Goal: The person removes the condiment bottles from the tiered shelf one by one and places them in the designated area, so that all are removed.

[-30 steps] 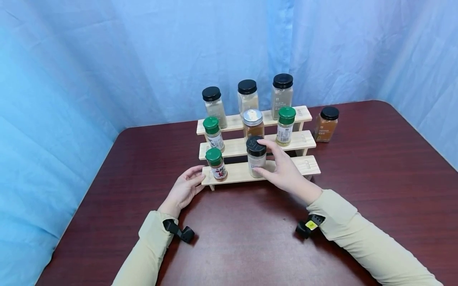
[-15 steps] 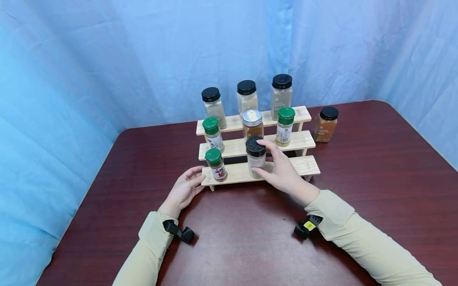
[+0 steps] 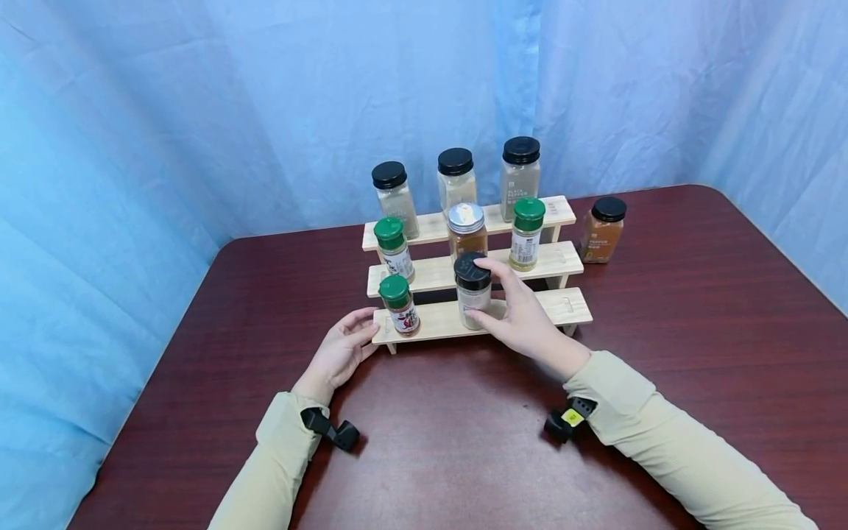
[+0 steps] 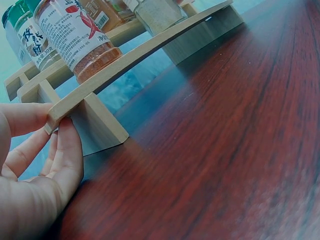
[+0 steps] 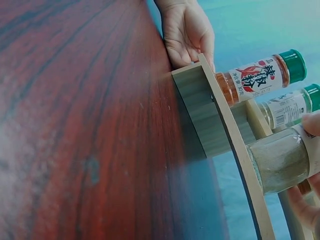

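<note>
A three-tier wooden spice rack (image 3: 440,324) holds several jars. At the rack's front left end my left hand (image 3: 341,352) pinches the bottom board between thumb and fingers; the left wrist view shows this grip closely. My right hand (image 3: 530,320) holds a glass spice jar (image 3: 470,298) with a black lid, thumb and fingers on opposite sides. That jar's base meets the bottom board in the right wrist view, and pale powder shows inside. Left of it on the same board stands a green-capped chili powder jar (image 3: 400,305). Part of the right hand lies outside the right wrist view.
The middle tier bears two green-capped jars (image 3: 525,246) flanking a silver-lidded jar (image 3: 468,239). Along the top tier stand three black-lidded jars (image 3: 457,188). A pepper jar (image 3: 601,235) sits on the dark red table (image 3: 450,442), right of the rack. Blue curtains (image 3: 298,110) enclose the back and sides.
Both hands keep their grips, and the jar under my right hand stays in place. Only a very slight leftward shift of the rack and jars shows in the head view.
</note>
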`<control>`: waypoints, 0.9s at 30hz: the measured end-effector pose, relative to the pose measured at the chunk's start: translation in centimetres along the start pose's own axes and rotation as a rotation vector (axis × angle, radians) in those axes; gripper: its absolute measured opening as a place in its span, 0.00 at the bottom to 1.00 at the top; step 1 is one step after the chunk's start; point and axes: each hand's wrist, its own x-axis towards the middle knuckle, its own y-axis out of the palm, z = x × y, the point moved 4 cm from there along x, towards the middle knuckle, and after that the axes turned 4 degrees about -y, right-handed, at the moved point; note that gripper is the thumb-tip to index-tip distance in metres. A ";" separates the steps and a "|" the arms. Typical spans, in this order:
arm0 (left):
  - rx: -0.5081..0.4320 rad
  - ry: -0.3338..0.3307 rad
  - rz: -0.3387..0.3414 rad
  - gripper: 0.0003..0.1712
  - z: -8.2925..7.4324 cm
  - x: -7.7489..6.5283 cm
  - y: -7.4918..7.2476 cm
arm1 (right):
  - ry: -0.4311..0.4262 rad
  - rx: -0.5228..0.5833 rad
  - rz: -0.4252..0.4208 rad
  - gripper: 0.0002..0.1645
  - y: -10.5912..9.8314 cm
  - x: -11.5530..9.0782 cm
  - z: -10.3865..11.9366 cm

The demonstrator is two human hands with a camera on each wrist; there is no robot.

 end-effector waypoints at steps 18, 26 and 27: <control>-0.026 0.004 0.009 0.19 0.0 0.0 0.0 | -0.066 -0.011 -0.068 0.46 -0.8 -0.9 0.0; 0.002 -0.002 0.007 0.23 0.0 -0.1 0.0 | -0.066 -0.065 -0.073 0.47 -2.3 -2.0 -0.1; 0.007 -0.001 0.007 0.24 0.0 -0.1 0.0 | -0.067 -0.072 -0.074 0.47 -2.6 -2.1 -0.1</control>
